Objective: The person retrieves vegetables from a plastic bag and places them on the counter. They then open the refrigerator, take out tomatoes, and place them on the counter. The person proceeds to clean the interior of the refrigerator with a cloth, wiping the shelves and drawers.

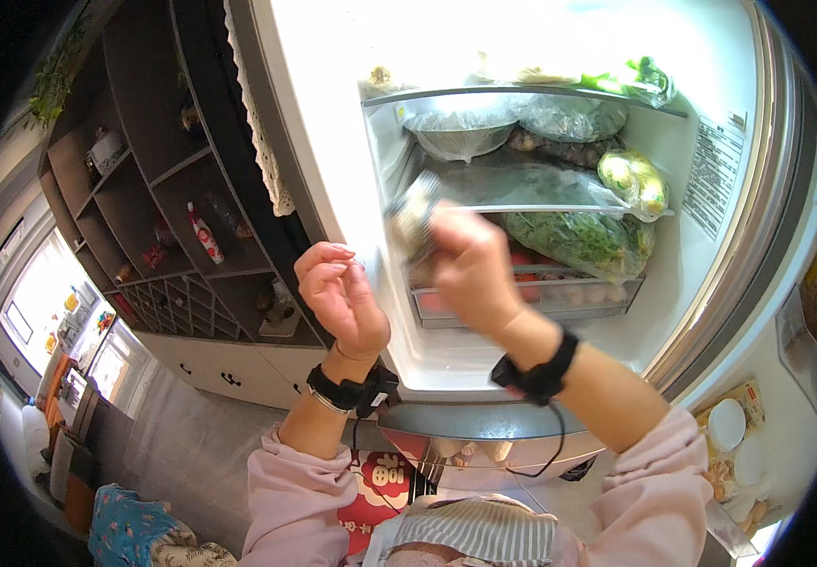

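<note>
My right hand (475,266), blurred by motion, is in front of the lower part of an open refrigerator. Its fingers are closed on a pale bundle with a striped or ribbed look (415,216), too blurred to name. My left hand (344,298) is raised at the refrigerator's left edge, fingers curled towards the thumb; whether it pinches anything small cannot be told. Behind the right hand, a glass shelf (522,207) bears plastic bags. A bag of leafy greens (571,241) lies under it, above a clear drawer (571,301) with eggs and red produce.
A bowl covered in plastic film (461,135) and a bag of pale green vegetables (631,177) sit further up. The open door, with containers (726,424), is at right. A dark shelving unit (188,184) stands left. A red mat (380,482) lies on the floor.
</note>
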Motion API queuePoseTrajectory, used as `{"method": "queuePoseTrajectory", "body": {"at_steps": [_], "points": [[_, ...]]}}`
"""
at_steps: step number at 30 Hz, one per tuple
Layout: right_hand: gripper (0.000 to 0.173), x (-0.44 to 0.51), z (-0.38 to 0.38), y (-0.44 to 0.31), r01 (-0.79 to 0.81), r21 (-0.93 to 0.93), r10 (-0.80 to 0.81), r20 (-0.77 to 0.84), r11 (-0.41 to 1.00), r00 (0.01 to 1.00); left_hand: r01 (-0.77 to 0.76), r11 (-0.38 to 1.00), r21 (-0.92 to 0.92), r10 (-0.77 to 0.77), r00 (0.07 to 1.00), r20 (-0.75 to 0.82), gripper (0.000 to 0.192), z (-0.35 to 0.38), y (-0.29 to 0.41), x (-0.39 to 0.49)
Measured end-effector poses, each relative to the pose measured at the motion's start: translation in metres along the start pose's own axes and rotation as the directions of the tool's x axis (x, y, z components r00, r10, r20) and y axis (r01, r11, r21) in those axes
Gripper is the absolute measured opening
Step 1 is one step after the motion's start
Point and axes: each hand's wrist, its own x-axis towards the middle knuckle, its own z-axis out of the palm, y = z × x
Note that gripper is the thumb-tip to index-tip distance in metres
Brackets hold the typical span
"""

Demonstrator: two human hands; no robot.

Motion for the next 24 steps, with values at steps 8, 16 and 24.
{"method": "queuePoseTrajectory", "body": {"at_steps": [8,16,24], "points": [[0.021,0.093,-0.048,0.072,-0.520,-0.527,0.649,0.083,0.673,0.756,-0.141,0.704,0.696,0.015,0.983,0.184,0.039,0.008,0.006,0.000],[0.048,0.149,0.064,0.075,-0.583,0.060,0.578,0.085,0.810,0.812,-0.220,0.689,0.691,0.091,0.972,0.218,0.030,0.001,-0.005,0.000],[0.035,0.140,0.058,0.039,-0.678,-0.018,0.676,0.104,0.735,0.730,-0.198,0.746,0.635,0.083,0.975,0.207,0.033,0.001,-0.004,0.000]]}}
